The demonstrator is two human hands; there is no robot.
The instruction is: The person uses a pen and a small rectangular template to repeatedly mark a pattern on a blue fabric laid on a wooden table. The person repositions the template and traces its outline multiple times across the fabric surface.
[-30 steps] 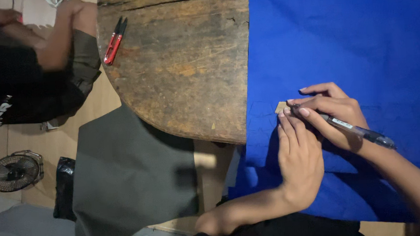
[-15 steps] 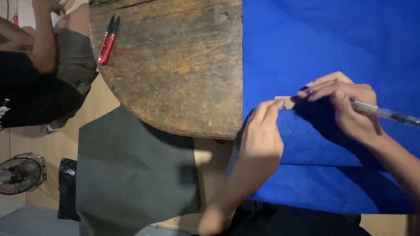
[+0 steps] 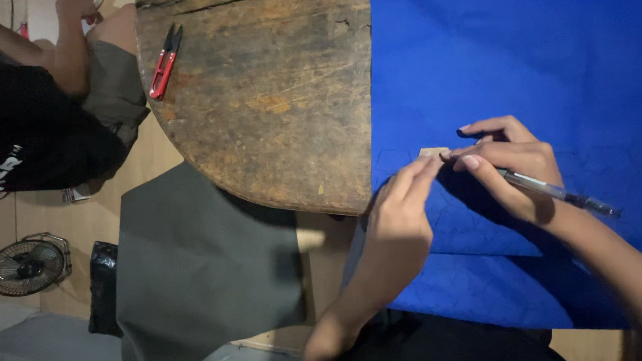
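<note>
A blue cloth (image 3: 519,53) covers the right part of a worn wooden table (image 3: 272,95). My right hand (image 3: 514,167) grips a clear pen (image 3: 559,192) and rests on the cloth. Its fingertips touch a small tan piece (image 3: 434,152) lying on the cloth. My left hand (image 3: 399,213) reaches in from below, with its fingertips also at that tan piece. Faint drawn lines show on the cloth near both hands.
Red thread snips (image 3: 164,60) lie on the table's far left. Another person (image 3: 46,107) in a black shirt sits at the left. A grey sheet (image 3: 201,275) lies on the floor below the table, with a small fan (image 3: 25,265) and a black bag (image 3: 103,287) beside it.
My left hand lifted off the cloth and turned so its fingertips meet the tan piece. My right hand with the pen shifted slightly. The view drifted a little.
</note>
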